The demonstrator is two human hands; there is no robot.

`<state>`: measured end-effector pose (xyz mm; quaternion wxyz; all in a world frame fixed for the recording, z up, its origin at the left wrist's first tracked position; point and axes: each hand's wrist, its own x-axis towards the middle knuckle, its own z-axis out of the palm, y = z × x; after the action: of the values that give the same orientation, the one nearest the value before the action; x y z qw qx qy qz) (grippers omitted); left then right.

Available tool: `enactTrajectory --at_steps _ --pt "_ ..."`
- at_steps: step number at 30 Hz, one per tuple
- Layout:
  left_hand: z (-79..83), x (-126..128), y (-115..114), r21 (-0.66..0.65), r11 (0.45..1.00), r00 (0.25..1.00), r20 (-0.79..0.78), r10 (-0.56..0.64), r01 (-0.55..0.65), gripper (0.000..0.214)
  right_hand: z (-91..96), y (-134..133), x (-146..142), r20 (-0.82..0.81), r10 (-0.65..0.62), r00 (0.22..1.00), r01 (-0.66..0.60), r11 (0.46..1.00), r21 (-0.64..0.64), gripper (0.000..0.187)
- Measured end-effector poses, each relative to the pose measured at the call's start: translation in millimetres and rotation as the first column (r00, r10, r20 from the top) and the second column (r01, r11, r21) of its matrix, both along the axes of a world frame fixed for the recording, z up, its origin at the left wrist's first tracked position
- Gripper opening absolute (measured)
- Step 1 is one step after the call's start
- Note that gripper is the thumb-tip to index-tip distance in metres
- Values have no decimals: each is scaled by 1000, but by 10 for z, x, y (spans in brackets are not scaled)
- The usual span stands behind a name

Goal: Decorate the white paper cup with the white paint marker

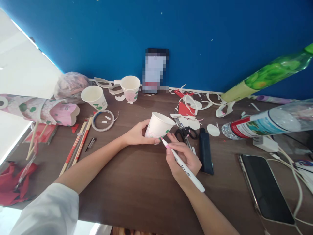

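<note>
Left hand grips the cup, tilted on the worktop at centre; right hand pinches the marker, tip at the cup's lower wall. Risks: the thin cup may dent or roll under a tight grip, smearing the line; the scissors lie just beside the right hand. Cup's print is mostly hidden; tip contact is hard to make out.

"Acrylic" on the white marker
</note>
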<state>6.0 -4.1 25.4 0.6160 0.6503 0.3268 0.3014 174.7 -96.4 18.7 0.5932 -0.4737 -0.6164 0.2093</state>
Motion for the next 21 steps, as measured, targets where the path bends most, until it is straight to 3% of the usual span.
enactTrajectory --at_steps 6,9,12,17,21 --pt "-15 -2 -6 -74 997 998 60 1 3 59 -32 27 48 -26 3 1000 0 993 119 10" --pt "-38 5 -11 -170 985 991 134 -1 24 70 -96 53 83 -99 4 995 15 980 198 31" --pt "-52 11 -12 -235 971 987 158 -12 50 71 -122 57 98 -128 -14 992 41 977 211 47" --pt "-67 6 2 -224 974 983 181 1 40 65 -27 14 57 -65 -74 995 80 992 99 15" --pt "-86 -5 15 -207 978 983 182 0 38 62 23 0 24 -65 -62 996 68 993 97 28"
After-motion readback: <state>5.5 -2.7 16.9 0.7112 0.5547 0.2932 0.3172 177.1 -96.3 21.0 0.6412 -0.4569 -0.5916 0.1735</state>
